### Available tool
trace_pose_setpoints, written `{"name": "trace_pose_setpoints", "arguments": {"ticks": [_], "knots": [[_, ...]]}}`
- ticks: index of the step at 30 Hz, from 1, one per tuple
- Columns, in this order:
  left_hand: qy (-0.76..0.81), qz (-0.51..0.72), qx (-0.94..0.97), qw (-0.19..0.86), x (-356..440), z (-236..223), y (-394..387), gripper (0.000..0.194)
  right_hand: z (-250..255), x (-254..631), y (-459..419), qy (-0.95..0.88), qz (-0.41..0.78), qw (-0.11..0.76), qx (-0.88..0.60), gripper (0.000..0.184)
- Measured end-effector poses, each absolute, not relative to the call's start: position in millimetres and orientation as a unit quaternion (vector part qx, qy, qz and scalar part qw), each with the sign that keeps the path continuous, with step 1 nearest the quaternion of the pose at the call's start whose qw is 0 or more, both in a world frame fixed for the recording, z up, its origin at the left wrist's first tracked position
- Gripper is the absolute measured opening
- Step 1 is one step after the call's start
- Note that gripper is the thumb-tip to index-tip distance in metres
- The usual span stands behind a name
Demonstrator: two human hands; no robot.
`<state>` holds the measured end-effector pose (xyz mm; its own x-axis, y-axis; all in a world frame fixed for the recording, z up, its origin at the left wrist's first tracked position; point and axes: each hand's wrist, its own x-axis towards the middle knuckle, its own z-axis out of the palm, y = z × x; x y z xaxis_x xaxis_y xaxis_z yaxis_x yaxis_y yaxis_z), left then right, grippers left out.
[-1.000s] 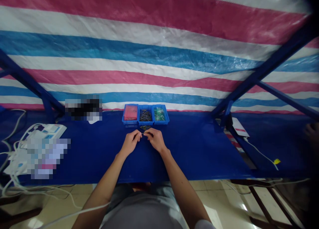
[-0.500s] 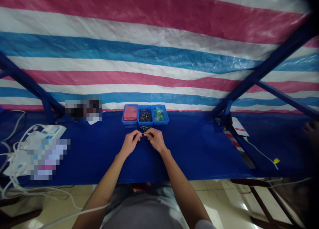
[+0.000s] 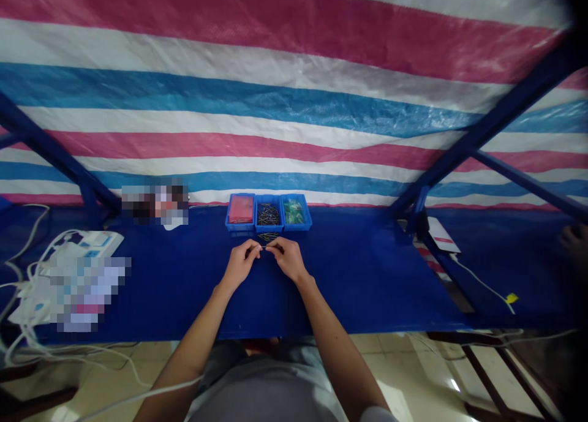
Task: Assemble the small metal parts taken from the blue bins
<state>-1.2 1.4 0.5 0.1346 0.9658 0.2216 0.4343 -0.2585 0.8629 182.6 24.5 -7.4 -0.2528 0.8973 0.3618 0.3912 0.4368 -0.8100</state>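
Observation:
My left hand (image 3: 242, 260) and my right hand (image 3: 286, 256) meet just above the blue table, fingertips pinched and almost touching. Between them they hold a thin screw-like piece (image 3: 263, 247), mostly hidden by the fingers. Right beyond the fingertips lies a small heap of dark and brassy screw-like pieces (image 3: 267, 236). Behind it three blue bins stand side by side. Flat red packets (image 3: 241, 208) fill the left bin, dark screw-like pieces (image 3: 267, 214) the middle one, and green and clear plastic packets (image 3: 293, 211) the right one.
White power strips with tangled cables (image 3: 89, 250) and a pixelated item cover the table's left end. Another pixelated item stands at the back left. To the right, a white box-like device (image 3: 443, 234) trails a cable beside a blue frame post (image 3: 417, 211). Someone's hand (image 3: 574, 241) shows at the right edge.
Both hands stay almost still, pinching the same piece. The view has shifted very slightly. The bins and the heap look unchanged.

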Motion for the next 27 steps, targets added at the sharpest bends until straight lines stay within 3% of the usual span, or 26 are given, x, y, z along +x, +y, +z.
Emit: {"name": "trace_pose_setpoints", "arguments": {"ticks": [13,27], "knots": [[0.512,0.417,0.674,0.332,-1.1,0.9,1.2,0.028,-4.3,183.1,23.7,-0.754,0.275,0.411,-0.433,0.018],[0.505,0.421,0.673,0.339,-0.2,-1.2,2.0,0.028,-0.7,183.6,22.3,-0.774,0.231,0.348,-0.475,0.042]]}}
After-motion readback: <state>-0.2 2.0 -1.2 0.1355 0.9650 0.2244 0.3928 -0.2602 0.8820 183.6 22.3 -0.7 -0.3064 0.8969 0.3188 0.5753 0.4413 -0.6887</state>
